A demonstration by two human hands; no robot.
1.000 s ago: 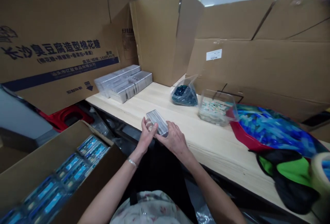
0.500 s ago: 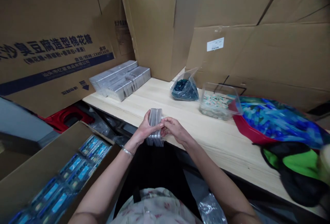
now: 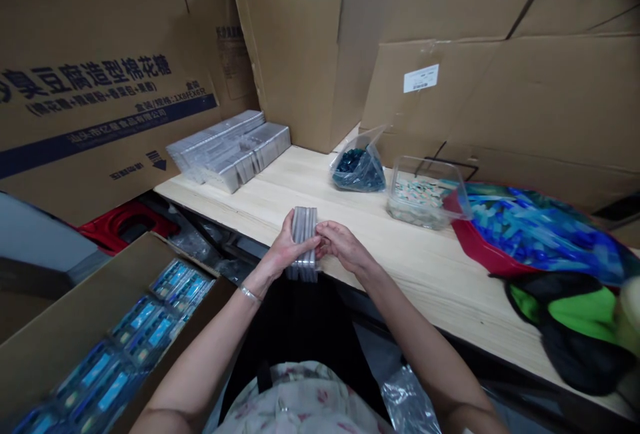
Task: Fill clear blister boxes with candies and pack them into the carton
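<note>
Both my hands hold a small stack of clear plastic cases point(image 3: 305, 227) upright at the near edge of a pale wooden table point(image 3: 400, 267). My left hand point(image 3: 284, 247) wraps the stack from the left, fingers closed round it. My right hand point(image 3: 340, 245) pinches its right side with fingertips pressed to the top case. A silver bracelet sits on my left wrist.
More stacked clear cases point(image 3: 230, 147) lie at the table's far left. A bag of dark blue pieces point(image 3: 359, 171), a clear tub point(image 3: 425, 197) and a red tray of blue pieces point(image 3: 530, 234) stand to the right. An open carton of blue packs point(image 3: 125, 341) sits lower left. Cardboard boxes wall the back.
The case that lay tilted between my hands a second ago now stands on edge as a stack. My hands have drawn slightly nearer to me and hardly moved in the last half second.
</note>
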